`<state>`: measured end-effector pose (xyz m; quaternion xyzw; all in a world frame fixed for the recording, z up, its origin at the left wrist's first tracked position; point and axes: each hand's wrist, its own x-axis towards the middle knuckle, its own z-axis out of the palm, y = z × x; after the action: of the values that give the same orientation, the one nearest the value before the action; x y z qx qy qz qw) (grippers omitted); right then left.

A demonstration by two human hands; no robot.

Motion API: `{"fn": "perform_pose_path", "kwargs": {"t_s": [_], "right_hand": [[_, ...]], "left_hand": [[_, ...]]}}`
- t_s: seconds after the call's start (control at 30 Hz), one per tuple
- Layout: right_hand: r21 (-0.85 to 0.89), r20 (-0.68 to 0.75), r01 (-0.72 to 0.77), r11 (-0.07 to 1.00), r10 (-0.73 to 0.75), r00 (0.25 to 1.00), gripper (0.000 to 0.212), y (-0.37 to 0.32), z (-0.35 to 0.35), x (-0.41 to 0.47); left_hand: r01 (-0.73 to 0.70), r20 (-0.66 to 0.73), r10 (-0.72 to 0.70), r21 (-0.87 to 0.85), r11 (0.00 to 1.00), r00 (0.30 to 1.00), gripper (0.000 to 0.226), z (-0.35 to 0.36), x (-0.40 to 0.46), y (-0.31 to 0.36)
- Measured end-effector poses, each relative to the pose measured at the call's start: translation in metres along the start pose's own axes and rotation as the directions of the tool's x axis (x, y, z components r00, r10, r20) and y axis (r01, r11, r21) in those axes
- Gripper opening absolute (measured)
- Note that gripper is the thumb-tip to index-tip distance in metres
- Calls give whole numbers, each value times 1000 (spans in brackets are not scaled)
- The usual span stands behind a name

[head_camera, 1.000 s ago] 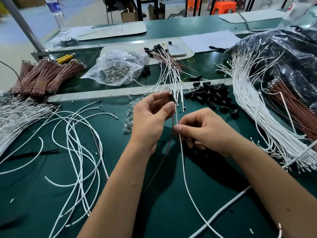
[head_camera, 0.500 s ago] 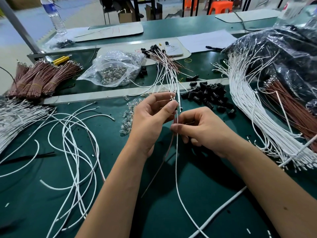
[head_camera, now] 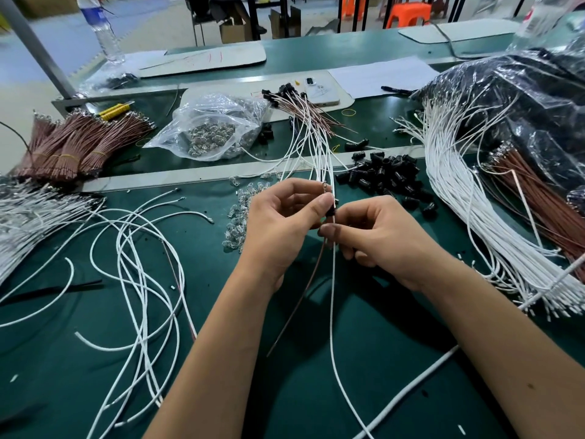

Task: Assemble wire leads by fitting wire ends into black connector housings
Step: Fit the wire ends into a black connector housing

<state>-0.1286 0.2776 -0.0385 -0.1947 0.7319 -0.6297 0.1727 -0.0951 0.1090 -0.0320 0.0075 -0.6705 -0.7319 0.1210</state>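
A good deal of the work was judged to be done and far more to be left. A fan of finished leads (head_camera: 304, 122), white and brown wires already capped with black housings, was laid out beyond the loose black connector housings (head_camera: 384, 179). Those housings were heaped on the green table (head_camera: 316, 391), and that heap is taken as the landmark here. To the right of the heap a thick sheaf of white wires (head_camera: 459, 201) was spread, with brown wires (head_camera: 538, 198) beside it under a plastic bag (head_camera: 522, 106). Far to the left of the heap, bundled brown wires (head_camera: 79, 144) and loose white wires (head_camera: 136, 248) were waiting. A bag of small metal parts (head_camera: 212, 134) was set beyond and to the left.

Just in front of the heap, both hands were raised above the table and brought close together. One black housing (head_camera: 330, 211) was held where they met. The left hand (head_camera: 281, 223) was curled, its thumb and forefinger pinching at a metal-tipped wire end (head_camera: 324, 185) just above the housing. The right hand (head_camera: 376, 236) was closed narrowly round a white wire (head_camera: 332, 312) and a brown wire (head_camera: 300, 299), both hanging toward the near edge. Whether the end was seated could not be told; the fitting was judged unfinished.
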Motion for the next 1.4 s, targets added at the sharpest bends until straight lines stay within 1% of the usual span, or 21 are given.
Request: {"fn": "perform_pose_path", "kwargs": {"t_s": [0.13,0.23,0.3,0.53,0.7,0.83,0.93,1.0,1.13,1.4], "right_hand": [[-16,-43,50,999,-50,998,14,2,-1,0],[36,-77,95,995,-92,993,8,2,-1,1],[39,-78,109,993,-106,991,6,2,-1,2],[-70,-75,163,984,-168,983,8,3,-3,0],[-48,-83,161,986,-164,983,6,3,-3,2],[8,-86,151,988,-150,985,5,3,-2,2],[33,-90,160,987,-156,984,4,3,-3,1],[31,-80,169,985,-166,983,3,2,-4,1],[-27,-51,172,985,-173,984,2,1,-4,1],[-130,-50,192,973,-200,979,3,0,-5,0]], "left_hand": [[13,-8,-13,-10,1000,1000,7,0,0,2],[24,-5,-24,1,1000,1000,10,-2,-1,4],[38,0,-38,-10,999,999,11,-3,-1,5],[49,-28,-49,-4,999,998,4,-1,-3,7],[48,-63,-49,-18,999,997,6,-1,-3,7],[56,-45,-58,-54,997,997,8,-2,-3,8],[36,-21,-38,-89,995,999,10,-3,-3,9],[20,-4,-20,-103,994,1000,7,-5,-2,9],[-19,38,23,-89,996,999,6,-8,0,8],[-110,89,112,-31,993,990,7,-11,1,5]]}}
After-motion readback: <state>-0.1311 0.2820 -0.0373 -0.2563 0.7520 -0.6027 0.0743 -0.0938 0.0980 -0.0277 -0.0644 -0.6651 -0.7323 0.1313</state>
